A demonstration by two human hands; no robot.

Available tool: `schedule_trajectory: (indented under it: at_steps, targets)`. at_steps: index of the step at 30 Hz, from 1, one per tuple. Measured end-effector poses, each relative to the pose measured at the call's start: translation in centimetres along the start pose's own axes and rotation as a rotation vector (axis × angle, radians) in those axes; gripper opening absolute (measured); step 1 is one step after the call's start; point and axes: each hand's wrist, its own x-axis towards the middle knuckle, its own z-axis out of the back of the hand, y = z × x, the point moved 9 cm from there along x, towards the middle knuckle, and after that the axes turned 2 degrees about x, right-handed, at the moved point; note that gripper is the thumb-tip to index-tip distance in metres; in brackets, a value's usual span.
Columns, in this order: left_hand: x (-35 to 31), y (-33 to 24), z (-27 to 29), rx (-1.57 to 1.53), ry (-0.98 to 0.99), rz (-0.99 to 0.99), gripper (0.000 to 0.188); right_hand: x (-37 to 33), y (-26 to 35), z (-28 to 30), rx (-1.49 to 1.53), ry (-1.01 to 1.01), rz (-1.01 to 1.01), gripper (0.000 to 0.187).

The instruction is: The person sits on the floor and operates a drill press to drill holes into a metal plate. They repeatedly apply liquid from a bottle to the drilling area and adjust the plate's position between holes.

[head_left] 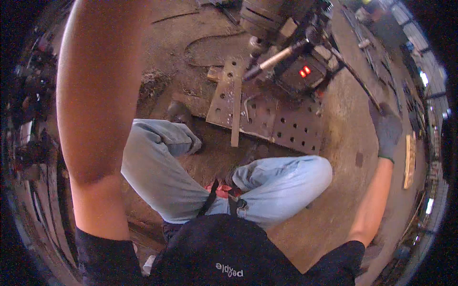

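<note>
My right hand, in a grey work glove, is closed round the end of a long feed lever of a drilling machine. The drill stands ahead of me, with glowing red digits on its dark base. Under it lies a steel plate with rows of round holes. A narrow flat metal bar rests across the plate, its near end sticking out past the edge. My bare left forearm rises close on the left and leaves at the top; the hand itself is out of view.
A thin L-shaped rod lies on the plate beside the bar. Behind it a dark cable curves over the dirty floor. My bent legs in jeans are close to the plate's near edge. A wooden strip lies at the right.
</note>
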Motion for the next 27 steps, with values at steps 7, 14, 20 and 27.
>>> schedule_trajectory:
  at_steps: [7, 14, 20, 27]
  targets:
    - [-0.2, 0.2, 1.0, -0.006, 0.006, -0.006, 0.038, 2.0, -1.8, 0.4, 0.058, 0.016, 0.010, 0.065]
    - [-0.3, -0.7, 1.5, 0.013, -0.016, -0.034, 0.038, 1.9, -1.0, 4.5, 0.140, -0.184, 0.210, 0.066]
    - [-0.9, -0.6, 2.4, 0.047, -0.032, -0.045, 0.037, 1.1, -0.7, 4.5, -0.028, -0.044, 0.045, 0.069]
    - [-2.0, -0.5, 3.3, 0.064, -0.052, -0.067, 0.037, 1.3, 0.0, 4.6, -0.110, 0.103, -0.017, 0.065]
